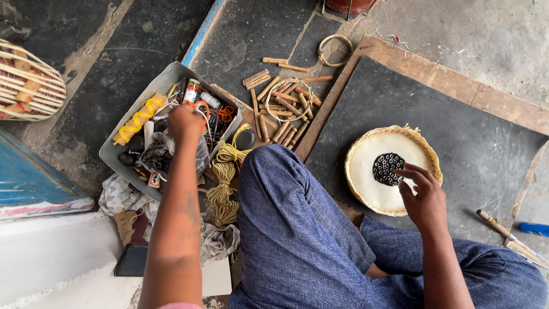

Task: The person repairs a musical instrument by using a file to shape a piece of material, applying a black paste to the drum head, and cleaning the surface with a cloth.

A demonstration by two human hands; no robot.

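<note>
My left hand (184,122) reaches into a grey metal tray (119,150) full of small tools, its fingers closed among the clutter near red-handled scissors (220,114); what it grips is hidden. My right hand (422,191) rests on a round woven disc with a pale face (372,171), fingertips touching a black patch of small ringed beads (387,168) at its centre. The disc lies on a dark board (457,131) with a wooden border. I sit cross-legged in blue trousers (297,229).
Short wooden sticks and a thin ring (286,103) lie beyond my knee. Yellow cord (224,177) is bundled beside the tray. A woven basket (26,83) stands at the far left. A wooden-handled tool (496,224) and a blue object (534,229) lie at right. A dark phone (131,260) lies by my left arm.
</note>
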